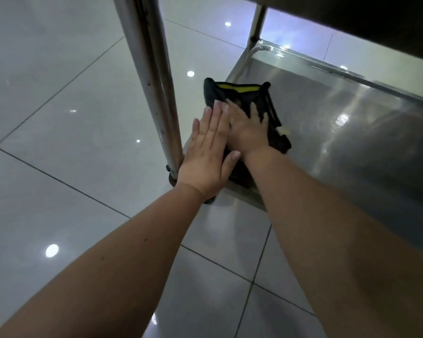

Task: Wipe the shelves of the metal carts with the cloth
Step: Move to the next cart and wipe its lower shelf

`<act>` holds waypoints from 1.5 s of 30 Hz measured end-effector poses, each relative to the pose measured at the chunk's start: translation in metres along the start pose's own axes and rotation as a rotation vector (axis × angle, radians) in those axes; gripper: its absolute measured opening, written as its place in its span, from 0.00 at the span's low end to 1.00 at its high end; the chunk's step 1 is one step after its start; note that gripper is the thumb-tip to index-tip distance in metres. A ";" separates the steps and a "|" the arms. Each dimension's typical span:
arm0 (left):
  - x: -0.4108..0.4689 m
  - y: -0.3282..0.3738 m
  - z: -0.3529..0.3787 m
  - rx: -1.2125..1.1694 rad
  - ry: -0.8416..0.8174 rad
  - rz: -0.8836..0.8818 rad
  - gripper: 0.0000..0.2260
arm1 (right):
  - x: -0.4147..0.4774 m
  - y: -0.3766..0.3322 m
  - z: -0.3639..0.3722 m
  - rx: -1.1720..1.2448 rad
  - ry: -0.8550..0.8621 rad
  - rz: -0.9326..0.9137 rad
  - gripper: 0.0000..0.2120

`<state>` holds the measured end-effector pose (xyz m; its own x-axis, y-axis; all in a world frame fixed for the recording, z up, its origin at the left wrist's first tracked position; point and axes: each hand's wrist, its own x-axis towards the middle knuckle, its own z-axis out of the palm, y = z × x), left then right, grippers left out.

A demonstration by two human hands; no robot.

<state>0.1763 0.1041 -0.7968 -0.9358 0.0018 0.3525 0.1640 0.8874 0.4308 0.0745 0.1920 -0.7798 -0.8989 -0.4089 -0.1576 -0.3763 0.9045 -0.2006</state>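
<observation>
Both press flat on the cloth [220,92]: your L hand [206,152] on its near-left part, fingers straight & together; your R hand [247,128] just beside, fingers spread, touching the L. Neither grips anything. Cloth is black w/ a yellow stripe and lies on the cart's bottom shelf [327,113], at the near-left corner, right by the post [152,69]. An upper shelf's dark underside [352,15] shows top right. Glossy tiled floor [59,93] lies all round.
</observation>
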 end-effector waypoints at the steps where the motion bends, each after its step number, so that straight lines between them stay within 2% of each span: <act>1: 0.001 0.000 -0.001 -0.014 -0.002 -0.003 0.32 | -0.001 -0.010 0.001 -0.060 -0.020 -0.073 0.27; 3: 0.002 0.001 -0.002 -0.020 -0.021 -0.015 0.31 | -0.011 -0.016 0.002 -0.159 -0.024 -0.190 0.29; 5: 0.001 0.003 -0.004 -0.016 -0.031 -0.011 0.31 | -0.029 -0.014 0.004 -0.151 -0.031 -0.284 0.30; 9: 0.000 0.005 -0.011 -0.210 -0.027 -0.017 0.28 | -0.055 -0.010 0.000 -0.090 -0.093 -0.339 0.30; 12: 0.012 0.015 -0.024 -0.361 -0.096 -0.273 0.25 | -0.058 -0.012 -0.005 -0.148 -0.134 -0.333 0.30; 14: 0.019 0.018 -0.030 -0.437 -0.174 -0.462 0.22 | -0.061 -0.014 -0.008 -0.069 -0.161 -0.329 0.30; 18: 0.014 0.013 -0.030 -0.587 -0.128 -0.456 0.16 | -0.089 0.001 -0.004 0.213 -0.101 -0.353 0.21; 21: 0.012 0.009 -0.026 -0.459 -0.189 -0.405 0.15 | -0.126 0.044 0.002 0.205 -0.060 -0.346 0.20; 24: 0.016 0.005 -0.023 -0.307 -0.304 -0.333 0.17 | -0.164 0.109 -0.002 0.122 -0.007 -0.259 0.22; 28: 0.015 0.008 -0.017 -0.033 -0.343 -0.226 0.24 | -0.220 0.213 -0.012 0.104 0.116 0.027 0.28; 31: 0.007 0.014 -0.012 0.215 -0.331 -0.098 0.26 | -0.249 0.264 -0.018 0.138 0.198 0.307 0.24; 35: -0.014 0.053 0.000 0.114 -0.283 -0.030 0.22 | -0.240 0.247 -0.016 0.166 0.253 0.498 0.21; 39: -0.029 0.114 0.033 0.224 -0.395 0.157 0.25 | -0.217 0.188 -0.007 0.176 0.211 0.430 0.22; 42: -0.029 0.143 0.051 0.326 -0.456 0.099 0.26 | -0.215 0.164 0.001 0.090 0.203 0.283 0.22; 45: -0.030 0.145 0.054 0.360 -0.464 0.031 0.26 | -0.232 0.188 0.001 0.102 0.203 0.163 0.20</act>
<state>0.2118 0.2575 -0.7896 -0.9844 0.1593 -0.0749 0.1526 0.9843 0.0884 0.2130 0.4565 -0.7816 -0.9763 -0.2166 -0.0008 -0.2073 0.9353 -0.2868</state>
